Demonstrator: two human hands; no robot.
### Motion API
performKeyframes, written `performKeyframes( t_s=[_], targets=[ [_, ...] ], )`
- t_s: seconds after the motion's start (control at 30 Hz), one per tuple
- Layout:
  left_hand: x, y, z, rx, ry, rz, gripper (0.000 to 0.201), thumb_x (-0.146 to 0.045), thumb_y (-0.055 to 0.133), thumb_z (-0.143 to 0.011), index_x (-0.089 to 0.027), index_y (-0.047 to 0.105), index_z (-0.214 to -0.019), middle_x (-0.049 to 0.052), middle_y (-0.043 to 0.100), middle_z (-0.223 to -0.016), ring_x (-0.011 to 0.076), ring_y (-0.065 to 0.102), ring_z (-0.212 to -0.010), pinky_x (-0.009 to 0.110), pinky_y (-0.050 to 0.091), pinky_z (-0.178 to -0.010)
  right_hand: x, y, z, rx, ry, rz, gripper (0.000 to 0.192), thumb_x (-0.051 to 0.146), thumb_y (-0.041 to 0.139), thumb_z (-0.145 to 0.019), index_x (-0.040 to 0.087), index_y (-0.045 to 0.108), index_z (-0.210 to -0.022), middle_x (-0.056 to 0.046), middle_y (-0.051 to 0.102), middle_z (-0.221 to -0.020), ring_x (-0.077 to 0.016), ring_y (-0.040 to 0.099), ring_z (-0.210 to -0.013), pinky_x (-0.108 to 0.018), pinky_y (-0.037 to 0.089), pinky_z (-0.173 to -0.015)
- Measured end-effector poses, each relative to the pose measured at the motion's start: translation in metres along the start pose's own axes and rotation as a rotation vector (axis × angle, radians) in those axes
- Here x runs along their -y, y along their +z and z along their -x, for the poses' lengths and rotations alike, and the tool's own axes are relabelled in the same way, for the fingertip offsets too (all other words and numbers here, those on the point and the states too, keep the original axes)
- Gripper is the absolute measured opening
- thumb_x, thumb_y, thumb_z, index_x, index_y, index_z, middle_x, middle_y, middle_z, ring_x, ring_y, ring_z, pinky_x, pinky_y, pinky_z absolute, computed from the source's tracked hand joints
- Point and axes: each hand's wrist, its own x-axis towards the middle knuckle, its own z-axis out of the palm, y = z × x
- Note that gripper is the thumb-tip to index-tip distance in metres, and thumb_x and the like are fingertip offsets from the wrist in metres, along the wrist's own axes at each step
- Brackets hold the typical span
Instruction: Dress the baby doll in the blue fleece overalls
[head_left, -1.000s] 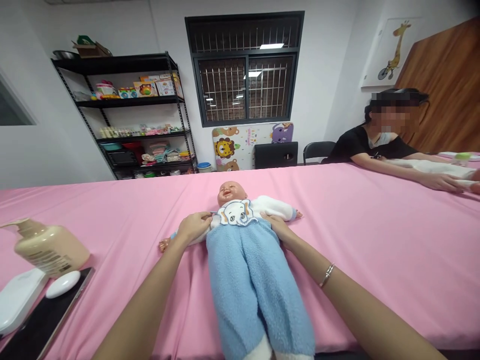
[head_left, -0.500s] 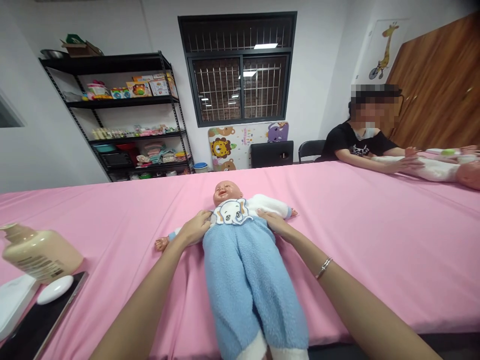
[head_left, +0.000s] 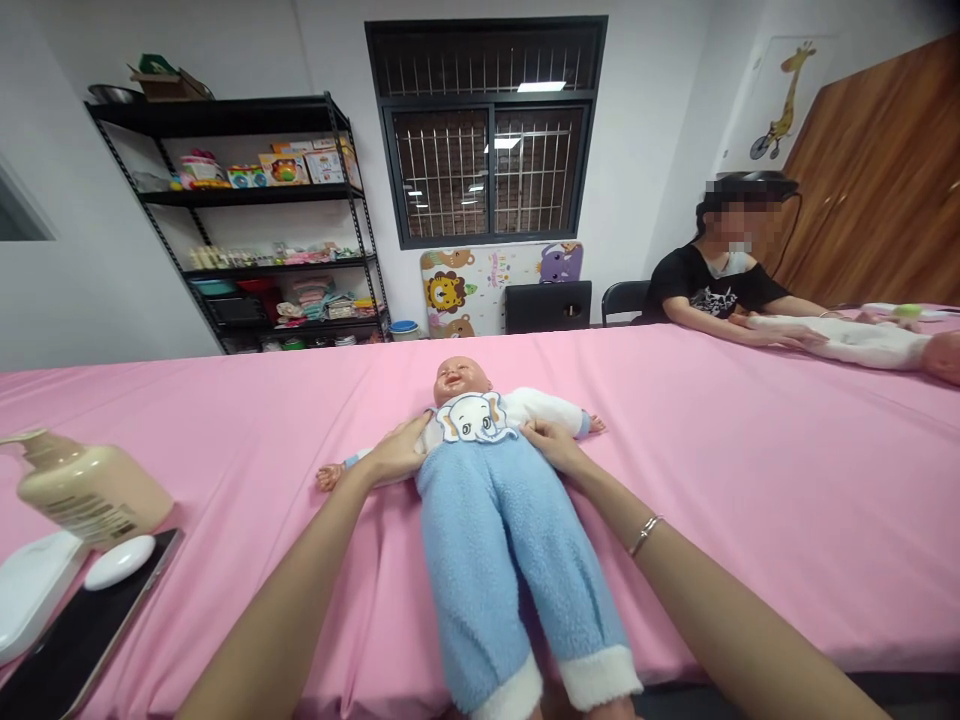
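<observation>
While the doll [head_left: 480, 440] lies face-up at mid-table on the pink sheet [head_left: 750, 470], head away from me and legs toward me, I hold it at both sides of the chest. Item one, doll: white top with elephant bib [head_left: 475, 418], blue fleece trousers [head_left: 510, 560] with white cuffs, arms spread. Item two, left hand [head_left: 394, 455]: fingers curled against the doll's side at the waistband, pinching fabric as far as I can judge. Item three, right hand [head_left: 551, 443]: likewise closed lightly on the opposite side, thumb on the bib's edge; bracelet [head_left: 645, 535] at the wrist. Change noted: against a second ago both hands sit a little nearer the armpits, and the trouser cuffs now show fully at the near edge, so the garment looks drawn straight and the waist seated, by my reckoning. Item four, near left: pump bottle [head_left: 90, 490], white case [head_left: 34, 595], white puck [head_left: 118, 562] on a dark tablet [head_left: 82, 630]. Item five, far right: another person [head_left: 712, 290] at work on a second doll [head_left: 862, 340]. Item six, back wall: black shelves [head_left: 255, 220], barred window [head_left: 484, 135], animal mat [head_left: 480, 285].
</observation>
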Motion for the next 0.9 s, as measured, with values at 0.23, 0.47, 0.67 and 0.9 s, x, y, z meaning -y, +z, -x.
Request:
performKeyframes(
  t_s=[0.23, 0.47, 0.67, 0.9],
  targets=[
    [-0.008, -0.005, 0.006, 0.155, 0.056, 0.227, 0.078, -0.039, 0.063, -0.063, -0.021, 0.036, -0.133, 0.007, 0.052, -0.129, 0.0251, 0.052, -0.112, 0.033, 0.044, -0.092, 0.017, -0.001, 0.008, 0.107, -0.025, 0.118, 0.048, 0.063, 0.051, -0.069, 0.017, 0.038, -0.062, 0.005, 0.033, -0.059, -0.0072, 0.027, -0.055, -0.023, 0.02, -0.051],
    [0.017, 0.006, -0.003, -0.194, 0.006, -0.449, 0.041, -0.035, 0.051, -0.076, -0.025, 0.053, -0.115, 0.008, 0.062, -0.108, 0.0314, 0.051, -0.104, 0.046, 0.037, -0.088, 0.018, -0.003, 0.008, 0.283, 0.024, 0.145, 0.045, 0.06, 0.05, -0.072, 0.016, 0.045, -0.066, 0.004, 0.038, -0.064, -0.0085, 0.032, -0.06, -0.024, 0.027, -0.057],
    [0.022, 0.011, -0.007, -0.444, 0.104, -0.484, 0.046, -0.012, 0.043, -0.074, -0.021, 0.052, -0.118, 0.008, 0.055, -0.122, 0.0244, 0.043, -0.116, 0.04, 0.031, -0.099, 0.001, -0.01, -0.003, -0.044, -0.049, 0.183, 0.044, 0.06, 0.05, -0.07, 0.017, 0.041, -0.065, 0.005, 0.034, -0.06, -0.0083, 0.029, -0.055, -0.024, 0.024, -0.052],
    [-0.024, 0.014, 0.005, -0.392, 0.056, -0.102, 0.033, -0.039, 0.034, -0.086, -0.019, 0.06, -0.088, 0.005, 0.065, -0.089, 0.0191, 0.058, -0.084, 0.031, 0.043, -0.077, -0.005, -0.008, -0.002, 0.053, 0.003, 0.16, 0.051, 0.066, 0.044, -0.071, 0.016, 0.046, -0.062, 0.004, 0.037, -0.056, -0.0087, 0.03, -0.055, -0.025, 0.023, -0.052]
  ],
)
